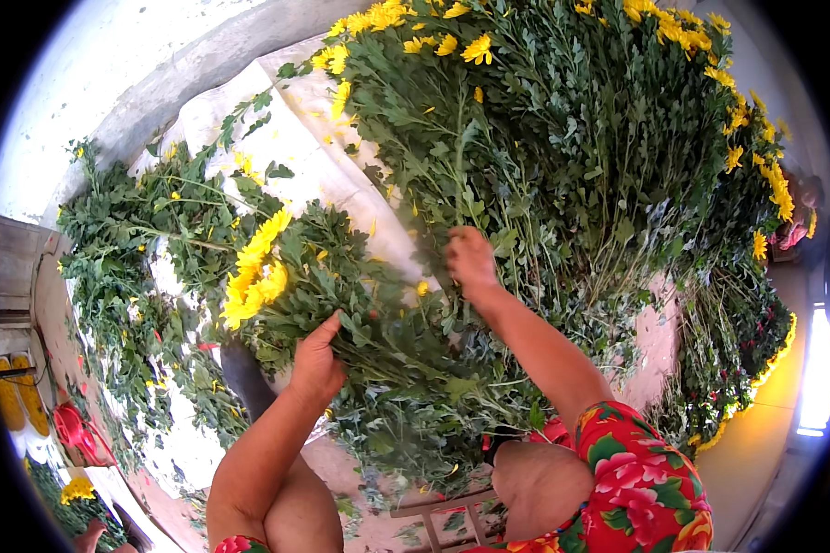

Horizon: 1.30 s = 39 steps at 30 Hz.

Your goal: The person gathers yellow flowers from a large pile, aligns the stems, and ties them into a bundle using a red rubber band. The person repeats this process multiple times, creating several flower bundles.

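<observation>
A bunch of yellow chrysanthemums (pixel 254 273) is in my left hand (pixel 317 361), its fingers wrapped round the leafy stems below the blooms, with the thumb on top. The flower heads point up and to the left. To the right of the bunch, my right hand (pixel 471 261) is closed at the lower edge of a large pile of chrysanthemum stems (pixel 563 138). Its curled fingers are partly hidden, so what they hold cannot be made out. Stripped leaves and stems (pixel 406 405) lie heaped below and between my hands.
A white sheet (pixel 332 166) runs beneath the flowers, along a pale wall (pixel 92 101). Leafy cuttings (pixel 120 230) cover the left side. More yellow blooms (pixel 775 189) edge the pile at right. A red object (pixel 74 426) and yellow footwear (pixel 20 396) lie far left; a chair frame (pixel 447 518) stands between my legs.
</observation>
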### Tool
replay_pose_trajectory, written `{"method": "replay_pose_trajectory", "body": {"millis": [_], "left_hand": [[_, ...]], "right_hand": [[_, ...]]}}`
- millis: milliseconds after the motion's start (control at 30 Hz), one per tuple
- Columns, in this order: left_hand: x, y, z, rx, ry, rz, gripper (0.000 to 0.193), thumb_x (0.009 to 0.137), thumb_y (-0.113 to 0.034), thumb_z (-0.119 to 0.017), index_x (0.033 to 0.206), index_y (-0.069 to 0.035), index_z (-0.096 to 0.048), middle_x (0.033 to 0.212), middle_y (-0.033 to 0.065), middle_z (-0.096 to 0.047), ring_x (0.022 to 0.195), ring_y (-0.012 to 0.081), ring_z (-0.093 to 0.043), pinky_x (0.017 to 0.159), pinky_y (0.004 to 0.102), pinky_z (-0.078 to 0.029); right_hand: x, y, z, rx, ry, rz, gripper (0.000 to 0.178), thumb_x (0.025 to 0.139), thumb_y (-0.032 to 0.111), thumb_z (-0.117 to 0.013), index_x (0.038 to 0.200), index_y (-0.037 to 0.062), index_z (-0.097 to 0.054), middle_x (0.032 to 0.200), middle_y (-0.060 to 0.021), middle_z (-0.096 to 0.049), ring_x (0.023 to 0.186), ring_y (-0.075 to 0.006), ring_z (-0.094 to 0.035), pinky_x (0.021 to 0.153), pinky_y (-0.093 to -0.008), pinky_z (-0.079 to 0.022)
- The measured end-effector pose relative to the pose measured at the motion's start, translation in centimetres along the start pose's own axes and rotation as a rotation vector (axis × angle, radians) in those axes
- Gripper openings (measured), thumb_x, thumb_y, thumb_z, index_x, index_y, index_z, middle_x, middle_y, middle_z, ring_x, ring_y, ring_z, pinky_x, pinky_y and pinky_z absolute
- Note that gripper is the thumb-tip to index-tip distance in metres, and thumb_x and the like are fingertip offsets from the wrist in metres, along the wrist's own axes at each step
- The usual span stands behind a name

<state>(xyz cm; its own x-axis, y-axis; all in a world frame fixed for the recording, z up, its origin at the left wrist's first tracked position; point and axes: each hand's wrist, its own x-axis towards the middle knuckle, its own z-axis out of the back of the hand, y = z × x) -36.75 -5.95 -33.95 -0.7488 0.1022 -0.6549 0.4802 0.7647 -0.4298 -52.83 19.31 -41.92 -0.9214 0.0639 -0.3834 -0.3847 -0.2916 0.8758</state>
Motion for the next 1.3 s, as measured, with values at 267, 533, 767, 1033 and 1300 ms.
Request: {"method": "replay_pose_trajectory", "body": {"millis": [267, 533, 767, 1033, 1300], "left_hand": [[0.0, 0.0, 1.1, -0.020, -0.019, -0.027, 0.040, 0.104, -0.028, -0.050, 0.126, 0.003, -0.063, 0.121, 0.0149, -0.070, 0.110, 0.0283, -0.066, 0.101, 0.0450, -0.052], [0.9, 0.4, 1.2, -0.019, -0.051, 0.019, 0.040, 0.103, -0.027, -0.049, 0.125, 0.003, -0.064, 0.123, 0.0154, -0.069, 0.112, 0.0297, -0.065, 0.102, 0.0457, -0.051], [1.5, 0.9, 1.7, -0.112, -0.003, 0.081, 0.033, 0.101, -0.019, -0.056, 0.124, 0.003, -0.063, 0.116, 0.0173, -0.071, 0.104, 0.0311, -0.069, 0.095, 0.0484, -0.055], [2.0, 1.2, 2.0, -0.028, -0.032, 0.027, 0.040, 0.102, -0.026, -0.052, 0.128, 0.003, -0.061, 0.124, 0.0169, -0.069, 0.115, 0.0312, -0.065, 0.104, 0.0475, -0.050], [3.7, 2.4, 2.8, -0.002, -0.042, 0.056, 0.037, 0.102, -0.026, -0.050, 0.121, 0.002, -0.066, 0.117, 0.0144, -0.071, 0.109, 0.0301, -0.067, 0.100, 0.0450, -0.052]], "right_hand": [[-7.7, 4.0, 12.7, -0.014, -0.012, 0.137, 0.029, 0.104, 0.014, -0.054, 0.129, 0.0053, -0.064, 0.071, 0.0039, -0.053, 0.057, -0.0042, -0.040, 0.050, -0.0207, -0.031], [-11.1, 5.6, 11.5, 0.246, 0.030, -0.047, 0.027, 0.105, 0.017, -0.053, 0.128, 0.0091, -0.065, 0.070, 0.0039, -0.054, 0.045, -0.0011, -0.032, 0.039, -0.0194, -0.024], [-7.3, -0.3, 14.5, -0.384, 0.116, 0.186, 0.041, 0.106, 0.031, -0.053, 0.137, 0.0054, -0.058, 0.095, -0.0074, -0.070, 0.080, -0.0161, -0.064, 0.070, -0.0313, -0.053], [9.3, 7.8, 24.2, -0.927, -0.621, 0.440, 0.100, 0.076, 0.022, -0.084, 0.153, 0.0004, -0.024, 0.147, -0.0241, -0.041, 0.136, -0.0403, -0.041, 0.113, -0.0470, -0.037], [18.5, 10.4, 25.7, -0.851, -0.355, 0.088, 0.119, 0.058, 0.054, -0.092, 0.146, -0.0040, -0.037, 0.145, -0.0256, -0.047, 0.133, -0.0396, -0.049, 0.111, -0.0459, -0.042]]}}
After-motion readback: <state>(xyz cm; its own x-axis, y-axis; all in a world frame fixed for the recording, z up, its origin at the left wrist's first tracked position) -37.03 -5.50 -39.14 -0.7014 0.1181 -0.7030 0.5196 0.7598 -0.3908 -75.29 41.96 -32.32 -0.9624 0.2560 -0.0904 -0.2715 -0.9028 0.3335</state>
